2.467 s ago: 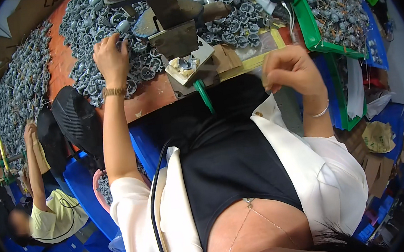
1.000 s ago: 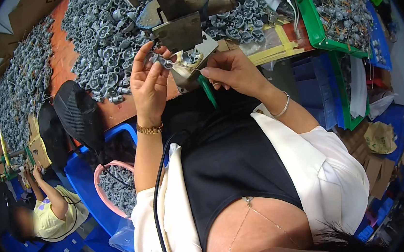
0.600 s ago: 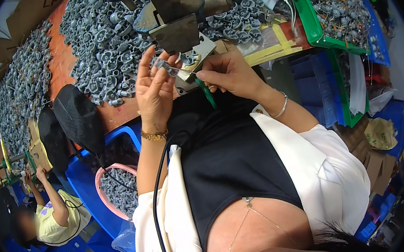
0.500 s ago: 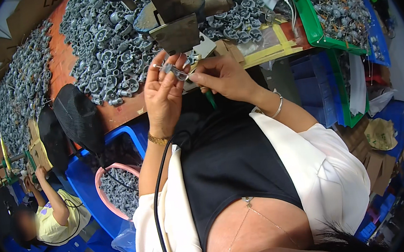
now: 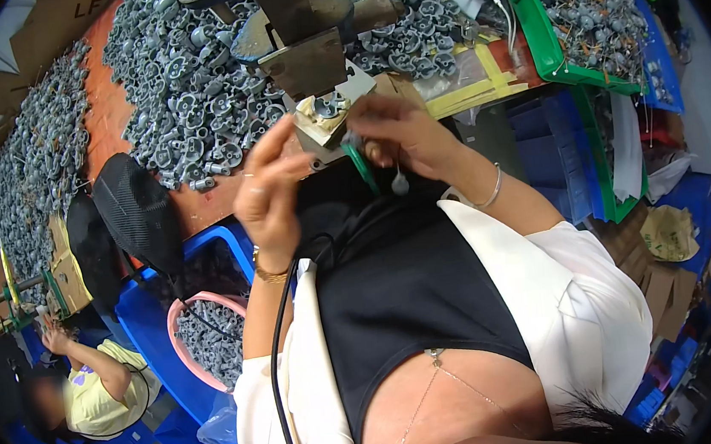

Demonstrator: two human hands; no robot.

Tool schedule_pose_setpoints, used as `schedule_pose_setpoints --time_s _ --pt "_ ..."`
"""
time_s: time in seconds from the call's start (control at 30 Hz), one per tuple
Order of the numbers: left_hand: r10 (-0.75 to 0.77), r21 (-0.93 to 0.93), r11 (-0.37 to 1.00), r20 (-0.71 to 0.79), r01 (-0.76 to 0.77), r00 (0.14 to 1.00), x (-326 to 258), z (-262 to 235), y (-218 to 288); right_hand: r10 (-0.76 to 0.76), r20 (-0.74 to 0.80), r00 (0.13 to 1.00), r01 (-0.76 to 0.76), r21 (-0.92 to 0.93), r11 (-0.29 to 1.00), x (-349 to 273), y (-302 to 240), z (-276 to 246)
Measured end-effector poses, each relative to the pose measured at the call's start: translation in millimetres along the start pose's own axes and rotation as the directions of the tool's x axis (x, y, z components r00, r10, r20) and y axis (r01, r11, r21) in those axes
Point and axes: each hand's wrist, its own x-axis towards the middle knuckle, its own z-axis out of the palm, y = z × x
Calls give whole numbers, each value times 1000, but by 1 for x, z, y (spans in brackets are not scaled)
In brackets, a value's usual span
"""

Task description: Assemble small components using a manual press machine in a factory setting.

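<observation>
1. Here, at the near edge of the table (image 5: 200,207): left hand (image 5: 272,197) raised, palm turned, fingers loosely spread, grip wide and empty as far as visible.
2. Right hand (image 5: 403,136) just right of it, fingers pinched narrow around a small grey part with a thin white cord and bead hanging below; exact hold partly hidden, so only a pinch can be told.
3. Grey fitting (image 5: 329,105) seated in the pale fixture block (image 5: 324,122) of the small press (image 5: 294,31), directly beyond both hands, touching the block.
4. Green-handled tool (image 5: 360,166) lying just below the right hand's fingers, near the block.
5. Heap of grey moulded parts (image 5: 187,75) spread far and left across the table; green tray (image 5: 548,41) with more parts far right.
6. Judged step: loading or tending the piece at the fixture block.
7. Next move, judged: needs a fine, steady pinch from the right hand and clearance from the left hand beside the block.
</observation>
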Motion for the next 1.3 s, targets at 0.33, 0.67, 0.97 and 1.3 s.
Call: schedule_pose_setpoints --time_s 0.33,0.67,0.97,1.3 --pt "-266 -185 963 -562 195 783 15 -14 -16 -445 119 888 325 -846 423 20 -1 -6" --pt "19 636 765 129 -97 991 15 17 -14 -196 35 980 191 -433 881 26 5 -5" --pt "-71 652 752 -65 96 995 31 16 -46 -620 56 783 283 -919 274 39 19 -10" --pt "-220 582 795 15 170 975 49 5 -37 -657 132 742 284 -950 129 27 -5 -7"
